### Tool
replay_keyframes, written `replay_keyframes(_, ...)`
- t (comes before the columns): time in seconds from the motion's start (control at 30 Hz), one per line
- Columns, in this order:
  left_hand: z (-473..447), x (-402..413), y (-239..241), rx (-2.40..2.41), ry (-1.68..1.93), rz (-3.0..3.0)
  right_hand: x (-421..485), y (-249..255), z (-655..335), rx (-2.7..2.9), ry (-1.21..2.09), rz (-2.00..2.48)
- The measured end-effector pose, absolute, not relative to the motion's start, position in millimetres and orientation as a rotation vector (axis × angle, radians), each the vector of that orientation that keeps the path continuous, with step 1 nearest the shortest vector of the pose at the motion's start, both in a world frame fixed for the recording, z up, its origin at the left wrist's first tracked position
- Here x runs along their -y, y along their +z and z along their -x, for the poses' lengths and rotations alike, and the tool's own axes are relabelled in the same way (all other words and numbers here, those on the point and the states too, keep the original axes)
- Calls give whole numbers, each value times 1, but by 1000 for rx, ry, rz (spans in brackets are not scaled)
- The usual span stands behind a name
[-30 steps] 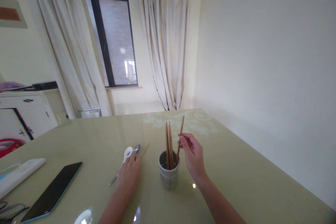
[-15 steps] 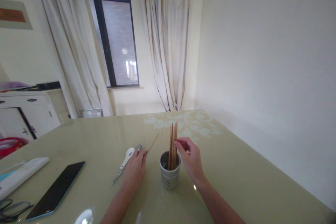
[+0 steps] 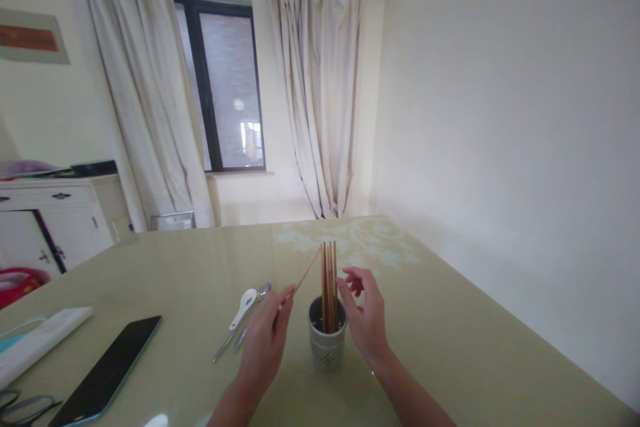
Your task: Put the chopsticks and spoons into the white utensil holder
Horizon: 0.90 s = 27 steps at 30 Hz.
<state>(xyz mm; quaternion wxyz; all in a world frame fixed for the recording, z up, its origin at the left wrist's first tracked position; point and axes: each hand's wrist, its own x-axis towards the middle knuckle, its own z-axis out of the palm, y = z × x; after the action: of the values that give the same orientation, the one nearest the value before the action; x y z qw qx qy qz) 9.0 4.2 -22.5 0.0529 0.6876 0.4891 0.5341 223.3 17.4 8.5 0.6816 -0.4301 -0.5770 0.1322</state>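
— Pinching what, that left hand (image 3: 265, 340)?
— One chopstick (image 3: 306, 272), lower centre of frame, long axis diagonal, tip up-right toward the holder (image 3: 327, 347). The right hand (image 3: 367, 313) hovers beside it, fingers loosely spread.

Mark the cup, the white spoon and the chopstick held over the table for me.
cup (image 3: 327, 347): head view, on its front wall.
white spoon (image 3: 248, 297): head view, on its bowl.
chopstick (image 3: 306, 272): head view, on the middle of its shaft.
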Motion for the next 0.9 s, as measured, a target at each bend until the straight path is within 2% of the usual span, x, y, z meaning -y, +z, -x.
replay_keyframes(0.23, -20, 8, -27, -1201, 1451, -2526, 0, 1, -218, 1539, 324, 749)
replay_keyframes(0.43, -5, 6, -24, -1282, 1304, -2629, 0, 8, -208, 1200, 607, 750)
replay_keyframes(0.6, 16, -15, -27, -1741, 1170, -2468, -12, 20, -219, 872, 617, 702)
replay_keyframes(0.8, 24, -23, -35, -2344, 444, -2401, -24, 21, -236, 821, 585, 714)
replay_keyframes(0.9, 26, -22, -43, -2497, 199, -2346, -25, 20, -237, 807, 554, 718)
